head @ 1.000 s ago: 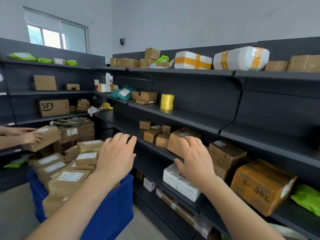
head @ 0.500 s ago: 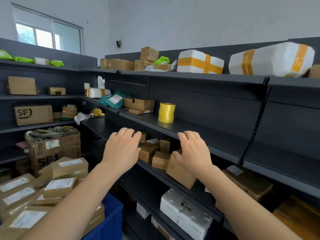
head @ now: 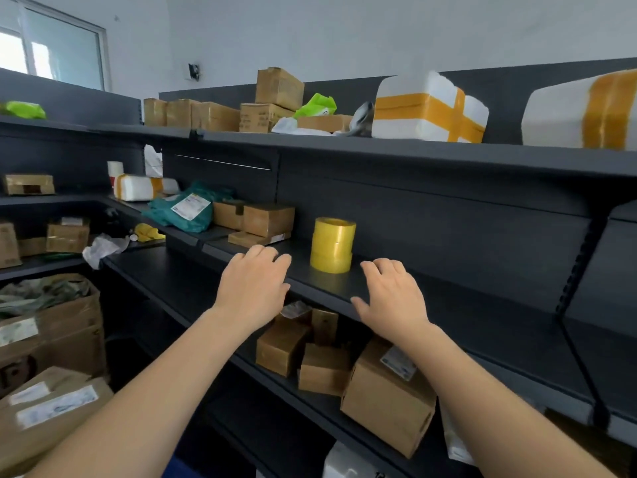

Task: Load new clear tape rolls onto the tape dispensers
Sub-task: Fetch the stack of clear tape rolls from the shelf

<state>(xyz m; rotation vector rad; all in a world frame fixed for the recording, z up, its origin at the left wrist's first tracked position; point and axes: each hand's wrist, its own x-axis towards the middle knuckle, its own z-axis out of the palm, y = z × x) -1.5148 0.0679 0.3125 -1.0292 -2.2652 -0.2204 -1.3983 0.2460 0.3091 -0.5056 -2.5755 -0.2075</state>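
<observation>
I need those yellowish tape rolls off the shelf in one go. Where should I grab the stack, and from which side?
Probably grip the tape stack low on its round sides, left hand and right hand closing in from either flank. It stands upright with bare shelf on both sides, and holding the lower rolls should keep the stack together.

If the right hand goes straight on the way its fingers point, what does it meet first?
Probably nothing but the bare shelf and then its back panel; the right hand points just right of the tape stack, though depth is unclear.
</observation>
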